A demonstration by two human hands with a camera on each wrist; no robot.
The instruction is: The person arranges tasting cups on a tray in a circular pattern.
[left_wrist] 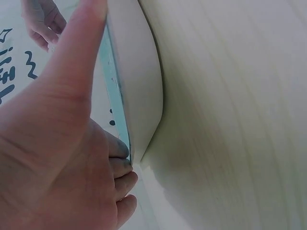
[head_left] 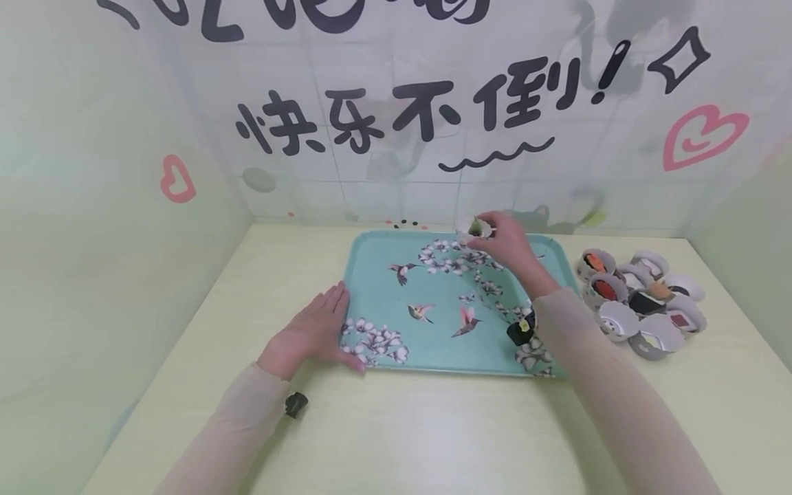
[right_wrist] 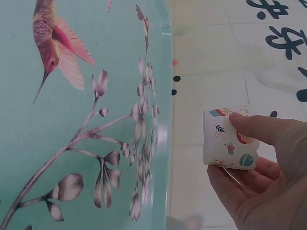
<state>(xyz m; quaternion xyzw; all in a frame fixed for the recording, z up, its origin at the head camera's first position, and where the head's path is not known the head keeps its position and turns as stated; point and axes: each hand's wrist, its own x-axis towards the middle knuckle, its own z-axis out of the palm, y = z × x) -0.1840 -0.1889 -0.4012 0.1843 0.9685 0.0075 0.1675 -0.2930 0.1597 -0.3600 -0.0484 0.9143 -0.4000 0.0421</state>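
Observation:
My right hand (head_left: 511, 242) pinches a small paper baking cup (head_left: 467, 234) between thumb and fingers, above the far edge of the tray (head_left: 371, 289). Something green shows inside the cup in the head view. From the right wrist view, the cup's (right_wrist: 224, 139) white side carries a print of small coloured pictures. My left hand (head_left: 317, 328) rests along the tray's left edge, its fingers and thumb extended and spread. In the left wrist view the fingertips (left_wrist: 125, 182) meet the tray's side. The tray is turquoise, printed with birds and blossoms.
Several similar paper cups (head_left: 619, 322) with small sushi-like pieces stand crowded together right of the tray. A black strap piece (head_left: 521, 333) is at the right wrist, another (head_left: 296, 404) at the left. A printed curtain (head_left: 383, 199) hangs behind the pale table (head_left: 421, 433).

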